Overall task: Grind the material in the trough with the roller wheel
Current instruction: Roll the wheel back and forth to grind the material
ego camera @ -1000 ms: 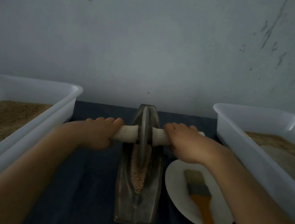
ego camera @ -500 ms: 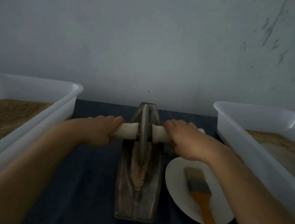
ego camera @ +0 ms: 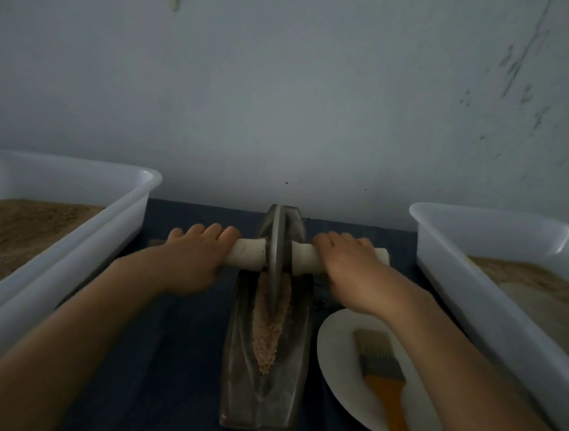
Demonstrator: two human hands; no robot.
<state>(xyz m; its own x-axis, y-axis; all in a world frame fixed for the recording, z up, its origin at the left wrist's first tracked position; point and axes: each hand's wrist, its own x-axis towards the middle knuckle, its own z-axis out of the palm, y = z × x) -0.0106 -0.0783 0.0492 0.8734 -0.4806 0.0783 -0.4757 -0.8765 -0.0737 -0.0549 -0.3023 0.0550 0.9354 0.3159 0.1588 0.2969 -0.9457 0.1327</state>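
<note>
I'm gripping the white handle (ego camera: 247, 253) with my left hand (ego camera: 189, 262), fingers curling over the top, and my right hand (ego camera: 350, 272) is doing the same on the other side. One hand per side so the push stays even and the roller wheel (ego camera: 276, 249) between them isn't tipping over. The wheel is sitting upright in the groove of the trough (ego camera: 264, 368), toward its far end, and the material (ego camera: 268, 324) is lying in a strip running from the wheel back toward me. It's looking pretty coarse, so I'm guessing there's plenty of rolling left. Just behind my right wrist, a brush (ego camera: 384, 372) is resting on a white plate (ego camera: 341, 375), handy for sweeping. Bins of brown stuff, a left bin (ego camera: 68, 231) and a right bin (ego camera: 478, 266), are flanking both arms on the desk (ego camera: 165, 377).
</note>
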